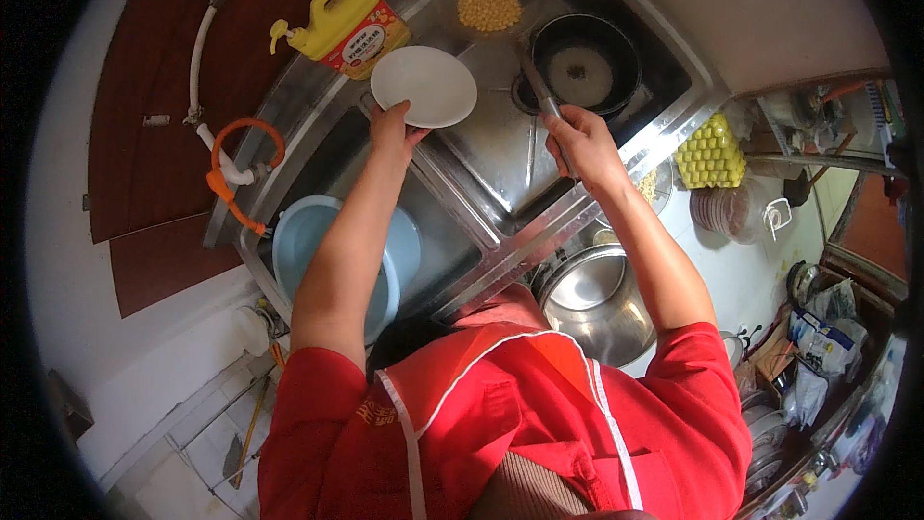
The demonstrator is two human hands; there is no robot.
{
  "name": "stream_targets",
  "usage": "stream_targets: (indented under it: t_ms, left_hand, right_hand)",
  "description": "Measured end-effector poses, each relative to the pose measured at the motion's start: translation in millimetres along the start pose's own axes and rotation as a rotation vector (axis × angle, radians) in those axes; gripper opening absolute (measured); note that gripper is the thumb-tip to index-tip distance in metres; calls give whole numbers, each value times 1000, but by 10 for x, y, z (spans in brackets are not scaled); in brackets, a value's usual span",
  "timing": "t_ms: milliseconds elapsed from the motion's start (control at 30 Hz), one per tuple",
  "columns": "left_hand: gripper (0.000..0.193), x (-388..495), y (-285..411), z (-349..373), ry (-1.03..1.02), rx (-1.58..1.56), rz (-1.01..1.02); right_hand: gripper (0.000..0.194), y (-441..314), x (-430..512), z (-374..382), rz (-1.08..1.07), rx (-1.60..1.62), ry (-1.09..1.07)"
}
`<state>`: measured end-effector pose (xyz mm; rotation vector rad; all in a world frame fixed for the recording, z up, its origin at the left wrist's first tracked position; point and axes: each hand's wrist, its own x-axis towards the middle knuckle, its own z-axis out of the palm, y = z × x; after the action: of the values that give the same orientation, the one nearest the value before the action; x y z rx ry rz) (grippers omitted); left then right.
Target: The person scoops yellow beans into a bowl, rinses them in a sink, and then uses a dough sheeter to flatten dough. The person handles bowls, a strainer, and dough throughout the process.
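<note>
My left hand (393, 128) grips a white bowl (426, 85) by its near rim, thumb on top, above the divider of a two-basin stainless steel sink (498, 133). My right hand (586, 144) is closed around the metal handle of a kitchen utensil (546, 105) over the right basin. Its far part is narrow and brownish; I cannot tell its kind. Just beyond that hand sits a black pot (624, 65) with a pale round patch at its bottom. Yellow kernels or beans (489, 6) lie in a see-through bowl at the sink's far side.
A yellow pump jug of dish soap (361, 25) stands behind the bowl. Light blue plastic basins (410, 242) occupy the left basin, near an orange hose (253, 124). To my right are a large steel pot (613, 328), yellow egg trays (711, 153) and a shelf of stacked dishes (766, 426).
</note>
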<state>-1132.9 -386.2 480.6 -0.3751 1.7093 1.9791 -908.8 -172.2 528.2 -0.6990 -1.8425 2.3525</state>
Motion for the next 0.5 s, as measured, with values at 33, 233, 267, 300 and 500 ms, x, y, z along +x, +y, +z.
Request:
stream_targets:
  t_ms: [33, 233, 267, 300, 500]
  left_hand:
    - [59, -9, -6, -3, 7, 7, -1]
    - [56, 17, -90, 48, 18, 2, -8]
    - [55, 39, -112, 63, -3, -16, -22]
    - [54, 72, -128, 87, -12, -35, -31]
    - [52, 323, -120, 352, -107, -162, -31]
  right_hand:
    - [24, -22, -37, 1, -48, 28, -70]
    - [25, -164, -45, 48, 127, 24, -30]
    - [26, -180, -36, 52, 43, 39, -57]
    - [26, -189, -9, 70, 90, 17, -18]
    - [24, -194, -60, -6, 122, -30, 25]
